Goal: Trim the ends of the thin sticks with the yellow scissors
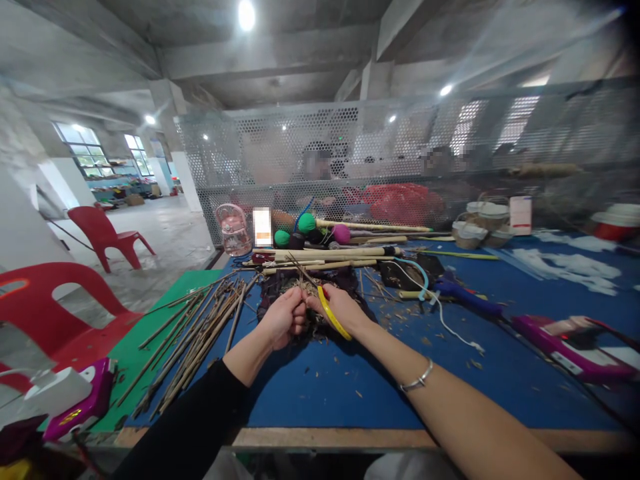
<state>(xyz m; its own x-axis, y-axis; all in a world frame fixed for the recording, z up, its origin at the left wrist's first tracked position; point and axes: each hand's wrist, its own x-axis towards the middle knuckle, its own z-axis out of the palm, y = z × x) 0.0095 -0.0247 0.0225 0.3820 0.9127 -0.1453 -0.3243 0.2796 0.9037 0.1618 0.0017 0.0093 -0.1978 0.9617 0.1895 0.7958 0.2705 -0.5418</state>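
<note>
My left hand [286, 315] is closed in a pinch over a pile of plant scraps [316, 327]; what its fingertips hold is too small to make out. Touching it at the fingertips, my right hand [341, 309] is closed on scissors with a yellow loop handle [332, 315], which passes round the back of the hand. A thin dark length, perhaps a blade or a twig, points up and left from there. Under both hands lies a dark cloth [273, 287] strewn with scraps. Left of my left hand, many thin brown twigs [200, 347] lie in a loose bundle.
Pale peeled sticks [335, 254], green yarn balls [307, 222] and a pink one [341, 233] lie behind the hands. A glue gun [467, 297] with a cord is at right, near a purple power strip [565, 350]. A perforated metal screen [280, 147] stands behind; red chairs [65, 313] are left.
</note>
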